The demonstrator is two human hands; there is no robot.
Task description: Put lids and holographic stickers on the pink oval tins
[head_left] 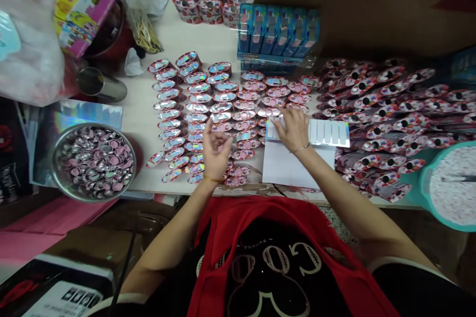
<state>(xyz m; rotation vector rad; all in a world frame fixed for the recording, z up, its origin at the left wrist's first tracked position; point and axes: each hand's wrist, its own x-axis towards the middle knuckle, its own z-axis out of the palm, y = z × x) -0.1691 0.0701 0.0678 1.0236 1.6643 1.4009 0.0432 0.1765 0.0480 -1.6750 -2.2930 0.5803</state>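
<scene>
My left hand [216,152] hovers over rows of small oval containers [199,88] with shiny tops. Its index finger points forward and the others are curled; a shiny strip [242,136] shows beside the fingertips, though I cannot tell whether it is held. My right hand [295,128] is bent over the left part of a sheet of silvery stickers [329,132], thumb and index finger at the sheet's upper left. Under the sheet lies a white backing sheet [293,164]. Some tops nearby, such as the pink one on a container [273,102], look uncovered by silver.
At left stands a metal bowl [55,171] of small round caps, with a metal cup [102,84] behind it. Blue packs [278,29] sit at the back. More containers [375,109] crowd the right, beside a teal tub [424,183]. A large cardboard box [364,5] fills the back right.
</scene>
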